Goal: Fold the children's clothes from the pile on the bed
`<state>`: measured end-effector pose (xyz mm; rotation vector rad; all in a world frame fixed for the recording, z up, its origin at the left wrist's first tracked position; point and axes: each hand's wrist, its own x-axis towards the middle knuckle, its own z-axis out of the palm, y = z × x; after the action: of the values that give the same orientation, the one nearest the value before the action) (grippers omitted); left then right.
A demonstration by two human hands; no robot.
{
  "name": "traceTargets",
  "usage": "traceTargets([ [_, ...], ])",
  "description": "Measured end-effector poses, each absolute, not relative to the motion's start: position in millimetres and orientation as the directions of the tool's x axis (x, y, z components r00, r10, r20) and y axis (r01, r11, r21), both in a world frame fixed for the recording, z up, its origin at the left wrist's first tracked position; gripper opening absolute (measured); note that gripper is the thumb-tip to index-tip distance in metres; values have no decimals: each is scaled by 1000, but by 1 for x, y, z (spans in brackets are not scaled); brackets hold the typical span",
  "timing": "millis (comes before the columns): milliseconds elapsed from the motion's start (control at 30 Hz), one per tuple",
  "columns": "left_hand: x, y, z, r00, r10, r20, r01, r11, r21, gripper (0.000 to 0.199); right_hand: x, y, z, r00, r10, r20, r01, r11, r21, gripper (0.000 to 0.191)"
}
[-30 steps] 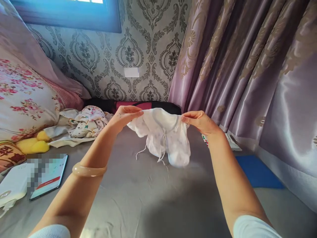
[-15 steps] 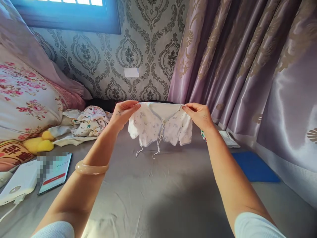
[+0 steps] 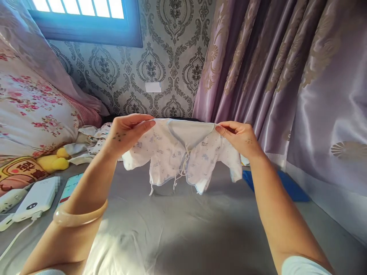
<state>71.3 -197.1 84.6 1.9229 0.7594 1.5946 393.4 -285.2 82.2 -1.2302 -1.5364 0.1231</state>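
White shirt [image 3: 166, 156]: opened out wider than half a second ago, sleeves now spread, since the left grip [image 3: 124, 133] and the right grip [image 3: 243, 138] have moved farther apart; it hangs between them, front toward the viewer.
Left grip: thumb and fingers pinch the shirt's top edge at the shoulder.
Right grip: thumb and fingers pinch the other shoulder, right beside the neckline.
Ties [image 3: 185, 162]: thin pale cords, dangling at the shirt front between the grips and lower than both.
Bangle [image 3: 80, 217]: around the forearm, on the viewer's side of the left grip.
Phone [image 3: 70, 187]: lower and left of the left grip, partly behind that forearm.
Power bank [image 3: 38, 198]: just beside the phone, farther from the left grip, a white cable [image 3: 17, 238] plugged in.
Yellow plush [image 3: 54, 162]: left of the left grip, near a patterned cloth [image 3: 96, 137].
Blue mat [image 3: 292, 187]: lower and right of the right grip, partly covered by the forearm.
Grey sheet [image 3: 200, 225]: wrinkled, beneath both grips.
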Motion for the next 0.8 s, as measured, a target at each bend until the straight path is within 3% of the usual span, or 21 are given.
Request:
traceTargets([
  [167, 58, -234, 113, 70, 759, 647, 76, -651, 755, 25, 382, -313, 105, 151, 751, 643, 591, 452, -668, 40],
  [300, 56, -217, 108, 181, 827, 533, 127, -557, 821, 30, 386, -298, 100, 119, 815, 567, 548, 422, -722, 41],
  [500, 76, -132, 10, 397, 879, 263, 339, -407, 848, 36, 410, -222, 9, 66, 950, 306, 507, 232, -830, 44],
  [667, 98, -81, -80, 469, 862, 192, 527, -448, 723, 40, 424, -168, -80, 53, 975, 214, 693, 119, -711, 35],
  [800, 108, -63, -105, 442, 888, 126, 636, -409, 655, 44, 428, -154, -102, 83, 984, 159, 797, 30, -603, 32],
])
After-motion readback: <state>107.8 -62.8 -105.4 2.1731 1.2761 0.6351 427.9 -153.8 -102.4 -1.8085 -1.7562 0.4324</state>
